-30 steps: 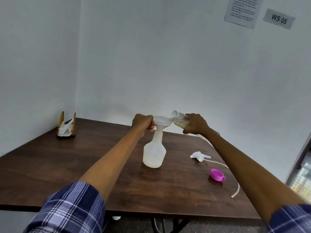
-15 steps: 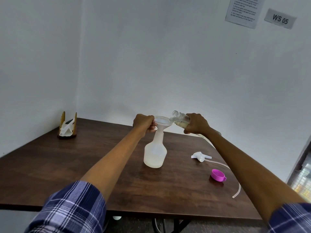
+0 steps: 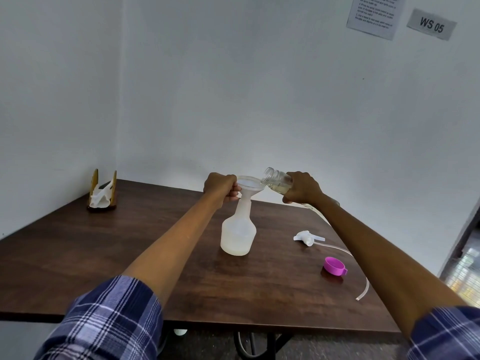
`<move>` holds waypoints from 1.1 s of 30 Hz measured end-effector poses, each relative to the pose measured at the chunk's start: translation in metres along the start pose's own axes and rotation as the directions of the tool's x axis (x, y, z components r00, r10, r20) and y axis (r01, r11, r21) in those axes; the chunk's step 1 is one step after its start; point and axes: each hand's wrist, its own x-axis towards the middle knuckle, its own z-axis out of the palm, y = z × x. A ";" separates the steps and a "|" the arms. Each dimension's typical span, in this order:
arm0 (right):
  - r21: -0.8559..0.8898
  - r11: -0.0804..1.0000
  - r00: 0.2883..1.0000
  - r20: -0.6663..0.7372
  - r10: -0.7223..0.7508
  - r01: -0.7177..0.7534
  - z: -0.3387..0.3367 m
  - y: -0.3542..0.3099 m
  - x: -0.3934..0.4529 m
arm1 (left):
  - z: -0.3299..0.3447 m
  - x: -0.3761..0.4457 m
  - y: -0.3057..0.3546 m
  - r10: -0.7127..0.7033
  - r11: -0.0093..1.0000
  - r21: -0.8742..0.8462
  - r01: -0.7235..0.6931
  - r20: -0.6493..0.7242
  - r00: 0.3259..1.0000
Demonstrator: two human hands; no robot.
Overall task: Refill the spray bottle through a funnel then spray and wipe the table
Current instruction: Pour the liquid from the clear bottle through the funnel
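A translucent white spray bottle [image 3: 238, 233] stands upright on the dark wooden table [image 3: 78, 245], with a white funnel [image 3: 248, 186] seated in its neck. My left hand [image 3: 220, 187] grips the funnel at its left rim. My right hand [image 3: 302, 188] holds a clear jar [image 3: 276, 180] tilted on its side, its open mouth over the funnel's right edge and pale yellowish liquid inside. The white spray head [image 3: 306, 237] lies on the table to the right, its clear tube [image 3: 362, 274] trailing toward the front edge.
A purple cap [image 3: 333, 266] lies near the table's right edge. A wooden holder with white napkins [image 3: 101, 194] stands in the far left corner against the wall. Paper signs [image 3: 374, 15] hang on the wall at upper right.
Both hands, the jar and the funnel hold almost the same pose; only the view has shifted slightly.
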 end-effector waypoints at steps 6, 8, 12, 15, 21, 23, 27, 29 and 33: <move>0.002 1.000 1.000 -0.011 -0.006 0.006 -0.001 0.001 -0.001 | 0.000 0.000 -0.001 -0.001 1.000 0.006 0.001 -0.007 1.000; 0.002 1.000 1.000 -0.012 -0.008 0.008 -0.001 0.000 0.000 | 0.001 0.001 -0.001 -0.001 1.000 0.004 0.001 -0.011 1.000; -0.007 1.000 1.000 -0.015 -0.014 0.014 -0.002 0.000 0.000 | 0.001 0.001 -0.001 -0.002 1.000 -0.001 0.002 -0.010 1.000; -0.012 1.000 1.000 -0.023 -0.019 0.019 -0.001 0.001 0.000 | 0.000 0.001 -0.001 -0.003 1.000 -0.002 0.003 -0.006 1.000; -0.012 0.999 0.999 -0.022 -0.034 0.033 -0.001 0.001 0.000 | 0.001 0.001 -0.001 -0.003 1.000 -0.003 0.003 -0.007 1.000; -0.018 0.999 0.999 -0.023 -0.038 0.038 -0.001 0.001 0.001 | 0.001 0.001 -0.001 -0.001 1.000 -0.002 0.000 -0.009 1.000; -0.030 0.999 0.999 -0.025 -0.040 0.039 -0.001 0.002 0.001 | 0.001 0.001 -0.001 0.004 1.000 0.001 -0.004 -0.008 1.000; -0.033 0.999 0.999 -0.023 -0.037 0.037 -0.001 0.002 0.001 | 0.001 0.001 -0.001 0.003 1.000 0.003 -0.003 -0.009 1.000; -0.037 0.999 0.999 -0.025 -0.041 0.040 -0.001 0.002 0.002 | 0.001 0.001 -0.001 0.004 1.000 0.001 -0.004 -0.009 1.000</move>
